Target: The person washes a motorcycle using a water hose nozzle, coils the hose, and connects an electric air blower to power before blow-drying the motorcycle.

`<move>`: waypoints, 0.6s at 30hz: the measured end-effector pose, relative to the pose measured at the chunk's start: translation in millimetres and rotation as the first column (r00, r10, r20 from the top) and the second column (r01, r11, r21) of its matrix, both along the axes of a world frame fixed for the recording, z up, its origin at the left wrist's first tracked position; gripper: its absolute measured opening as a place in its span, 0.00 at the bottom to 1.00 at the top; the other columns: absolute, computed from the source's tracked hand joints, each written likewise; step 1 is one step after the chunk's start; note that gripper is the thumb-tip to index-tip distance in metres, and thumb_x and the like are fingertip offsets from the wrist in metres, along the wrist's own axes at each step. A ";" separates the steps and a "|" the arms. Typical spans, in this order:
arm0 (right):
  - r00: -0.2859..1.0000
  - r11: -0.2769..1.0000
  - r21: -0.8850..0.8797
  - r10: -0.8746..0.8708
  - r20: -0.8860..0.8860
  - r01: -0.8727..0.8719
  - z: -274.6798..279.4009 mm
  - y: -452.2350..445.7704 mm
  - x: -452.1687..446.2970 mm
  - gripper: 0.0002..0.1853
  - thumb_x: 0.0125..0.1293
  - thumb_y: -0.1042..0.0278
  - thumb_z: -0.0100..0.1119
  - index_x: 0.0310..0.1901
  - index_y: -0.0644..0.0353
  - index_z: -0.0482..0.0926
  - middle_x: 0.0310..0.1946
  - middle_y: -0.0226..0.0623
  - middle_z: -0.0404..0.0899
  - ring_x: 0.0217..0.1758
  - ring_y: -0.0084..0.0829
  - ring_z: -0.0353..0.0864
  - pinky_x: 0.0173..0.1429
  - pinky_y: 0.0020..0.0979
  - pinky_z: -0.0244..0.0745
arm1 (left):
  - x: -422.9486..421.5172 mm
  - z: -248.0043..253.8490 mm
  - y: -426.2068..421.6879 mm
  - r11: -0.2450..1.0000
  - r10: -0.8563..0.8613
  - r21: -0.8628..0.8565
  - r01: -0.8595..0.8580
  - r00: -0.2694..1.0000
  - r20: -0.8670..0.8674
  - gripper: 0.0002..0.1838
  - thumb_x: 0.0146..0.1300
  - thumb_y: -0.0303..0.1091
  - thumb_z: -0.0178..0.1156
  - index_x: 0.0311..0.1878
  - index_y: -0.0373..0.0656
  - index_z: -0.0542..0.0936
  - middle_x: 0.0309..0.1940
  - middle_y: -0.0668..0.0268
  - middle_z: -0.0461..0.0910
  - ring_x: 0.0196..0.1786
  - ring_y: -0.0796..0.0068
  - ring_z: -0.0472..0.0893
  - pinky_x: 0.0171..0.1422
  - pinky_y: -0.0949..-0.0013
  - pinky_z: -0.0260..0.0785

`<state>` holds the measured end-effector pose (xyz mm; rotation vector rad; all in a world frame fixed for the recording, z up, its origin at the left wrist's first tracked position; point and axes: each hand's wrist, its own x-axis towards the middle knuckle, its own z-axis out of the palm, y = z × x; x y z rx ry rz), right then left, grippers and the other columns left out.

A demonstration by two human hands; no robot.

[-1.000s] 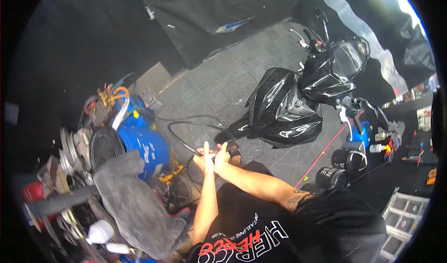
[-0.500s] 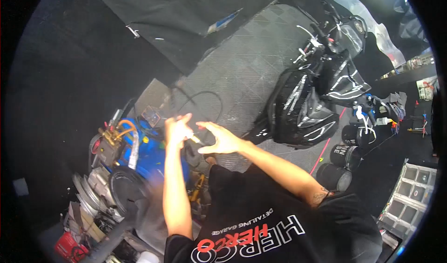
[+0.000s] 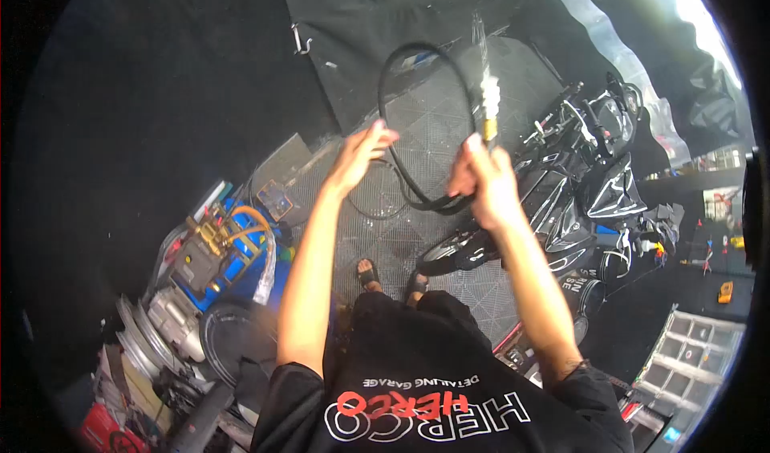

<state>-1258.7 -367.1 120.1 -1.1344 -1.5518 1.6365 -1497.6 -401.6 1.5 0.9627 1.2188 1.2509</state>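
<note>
My right hand (image 3: 489,184) is closed round a black hose (image 3: 429,48), just below its brass end fitting (image 3: 490,129). White water or spray (image 3: 490,96) rises from that fitting, thinning out upward. A loop of the hose arches up between my two hands and doubles back under the right one. At the loop's left side is my left hand (image 3: 362,154), its fingers stretched out and slightly blurred. Its fingertips overlap the hose in view; whether they touch it I cannot tell.
A black motorcycle (image 3: 553,196) stands close on the right. To the left is a blue pressure-washer-like machine (image 3: 228,252) with brass fittings, beside metal wheel rims (image 3: 144,337). A black bucket (image 3: 589,292) and a compartment organizer (image 3: 686,357) lie at right. My sandalled feet (image 3: 367,275) are on grid flooring.
My hands were close together around a small fitting near the blue machine. Now they are farther apart and farther forward, with the hose loop raised and spray coming out. The view has shifted.
</note>
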 end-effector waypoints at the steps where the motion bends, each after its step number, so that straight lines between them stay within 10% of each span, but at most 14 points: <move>1: 0.985 0.996 -0.060 -0.078 -0.154 0.070 33.9 10.9 0.4 0.24 0.79 0.45 0.53 0.29 0.56 0.73 0.16 0.24 0.66 0.16 0.23 0.66 0.24 0.30 0.67 | -11.7 -28.8 -6.2 0.998 0.066 0.003 -0.066 0.983 -0.169 0.29 0.80 0.55 0.51 0.57 0.33 0.82 0.57 0.57 0.85 0.61 0.63 0.83 0.69 0.60 0.71; 4: 0.970 1.000 -0.022 -0.014 -0.244 0.009 146.3 42.8 5.9 0.23 0.78 0.46 0.55 0.31 0.55 0.72 0.16 0.22 0.62 0.16 0.19 0.61 0.22 0.28 0.65 | -30.7 -190.2 -38.1 0.983 -0.080 -0.179 -0.040 0.783 -0.617 0.30 0.64 0.39 0.71 0.67 0.42 0.75 0.63 0.52 0.80 0.69 0.52 0.77 0.74 0.55 0.68; 8: 0.982 0.946 0.312 -0.029 -0.184 0.087 276.7 102.7 42.8 0.16 0.80 0.55 0.53 0.34 0.55 0.72 0.21 0.21 0.63 0.18 0.13 0.59 0.19 0.19 0.59 | 12.9 -238.8 -43.6 0.880 -0.295 -0.472 -0.050 0.721 -0.627 0.48 0.57 0.38 0.76 0.77 0.37 0.62 0.74 0.45 0.66 0.78 0.48 0.65 0.82 0.54 0.58; 15: 0.945 0.655 0.711 -0.325 -0.039 0.255 411.3 189.4 148.3 0.15 0.77 0.54 0.55 0.39 0.57 0.76 0.24 0.25 0.69 0.20 0.17 0.66 0.21 0.21 0.64 | 68.3 -235.6 11.1 0.810 -0.184 -0.505 -0.298 0.688 -0.702 0.64 0.48 0.43 0.82 0.81 0.36 0.50 0.77 0.41 0.60 0.79 0.42 0.62 0.82 0.50 0.58; 18: 0.874 0.497 0.823 -0.485 -0.001 0.277 467.1 206.3 189.4 0.15 0.76 0.53 0.56 0.41 0.58 0.77 0.26 0.27 0.72 0.21 0.18 0.68 0.22 0.22 0.66 | 114.6 -233.5 36.8 0.809 -0.391 -0.580 0.097 0.825 -0.408 0.65 0.49 0.56 0.81 0.80 0.35 0.53 0.76 0.42 0.63 0.79 0.47 0.64 0.81 0.47 0.60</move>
